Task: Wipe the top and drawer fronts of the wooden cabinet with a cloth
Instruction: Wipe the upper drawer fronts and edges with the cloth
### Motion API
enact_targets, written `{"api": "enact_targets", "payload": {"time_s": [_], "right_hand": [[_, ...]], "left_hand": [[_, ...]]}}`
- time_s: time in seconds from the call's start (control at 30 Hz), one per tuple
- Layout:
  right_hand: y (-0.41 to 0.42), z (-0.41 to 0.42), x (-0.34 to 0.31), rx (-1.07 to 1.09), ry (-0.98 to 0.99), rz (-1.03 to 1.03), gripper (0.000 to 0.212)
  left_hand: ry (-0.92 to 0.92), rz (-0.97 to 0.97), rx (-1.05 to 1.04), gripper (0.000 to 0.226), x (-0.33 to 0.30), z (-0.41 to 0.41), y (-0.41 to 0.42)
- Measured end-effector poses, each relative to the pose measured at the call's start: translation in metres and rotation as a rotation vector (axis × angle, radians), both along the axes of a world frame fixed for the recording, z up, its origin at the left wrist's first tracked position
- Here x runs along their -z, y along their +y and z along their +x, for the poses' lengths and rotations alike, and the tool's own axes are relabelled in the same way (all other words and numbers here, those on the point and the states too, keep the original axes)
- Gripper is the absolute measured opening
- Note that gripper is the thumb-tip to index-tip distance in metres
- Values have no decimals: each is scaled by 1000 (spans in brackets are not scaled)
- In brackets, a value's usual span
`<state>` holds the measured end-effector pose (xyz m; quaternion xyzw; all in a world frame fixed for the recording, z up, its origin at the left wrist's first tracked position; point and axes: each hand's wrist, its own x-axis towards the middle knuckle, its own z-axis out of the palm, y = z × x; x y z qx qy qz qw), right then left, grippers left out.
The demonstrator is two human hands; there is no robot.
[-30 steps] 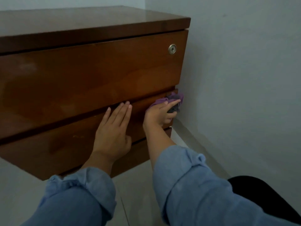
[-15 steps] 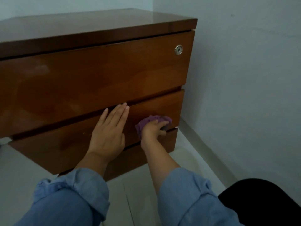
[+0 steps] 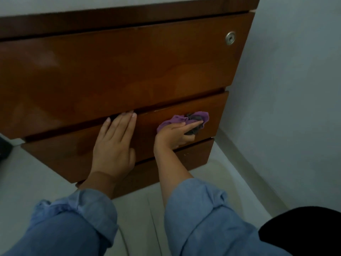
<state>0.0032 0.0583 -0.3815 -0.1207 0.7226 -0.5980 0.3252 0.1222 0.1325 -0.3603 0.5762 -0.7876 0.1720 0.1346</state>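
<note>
Right hand [image 3: 173, 134] clutches cloth [image 3: 191, 120] on cabinet's [image 3: 129, 67] drawer 2 [image 3: 212, 109]; left hand [image 3: 114, 145] flat, open. Risk: bunched cloth skips patches.

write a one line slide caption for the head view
Right hand presses a crumpled purple cloth against the wooden cabinet's middle drawer front while the flat left hand braces it.

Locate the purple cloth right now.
In the head view, the crumpled purple cloth is pressed under the right hand against the right part of the wooden cabinet's middle drawer front, right of the flat left hand.
</note>
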Motion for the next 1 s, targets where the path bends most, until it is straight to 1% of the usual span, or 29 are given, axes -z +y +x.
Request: {"api": "enact_targets", "payload": {"time_s": [0.1, 0.2, 0.27, 0.37, 0.43, 0.5, 0.53, 0.57, 0.6, 0.63, 0.67, 0.77, 0.83, 0.9, 0.93, 1.0], "right_hand": [[0, 1, 12, 19, -113, 56, 54], [1, 3, 16, 28, -118, 79, 54], [3, 4, 22, -2, -132, 116, 54], [9, -2, 40, -64, -311, 222, 55], [15, -4, 50, -137, -451, 196, 59], [17, -7, 57, -136, -566, 189, 61], [17, -9, 56, -92, -615, 187, 58], [18, -11, 51, -24, -610, 212, 55], [19, -9, 44, -13, -540, 266, 53], [25, -7, 34, -36, -420, 262, 52], [35, 0, 20, -64, -322, 197, 52], [59, 31, -11, -179, -83, -93, 56], [68, 54, -29, -288, 36, -181, 58], [72, 76, -39, -376, 123, -184, 60], [69, 84, -41, -386, 142, -152, 61], [60, 90, -35, -351, 83, -7, 62]], "left_hand": [[4, -10, -1, 76, 2, -1, 0], [13, -15, -8, 74, 1, -2, -1], [28, -19, 2, 73, 1, -1, 0], [57, -19, 13, 72, 2, -1, 1], [62, -20, 19, 73, 2, -1, -1], [49, -14, 21, 74, 2, -1, -1], [47, -5, 21, 74, 0, 0, 0], [51, 5, 21, 75, -2, 0, 2], [56, 16, 24, 75, -3, 0, 2], [61, 22, 28, 74, -6, 1, 4], [61, 24, 36, 74, -8, 3, 7], [31, 33, 15, 76, -12, 20, 17], [-8, 40, -46, 79, -12, 40, 29], [-40, 47, -118, 79, -11, 61, 40], [-45, 53, -158, 78, -11, 71, 44], [-45, 58, -197, 76, -12, 84, 47]]}}
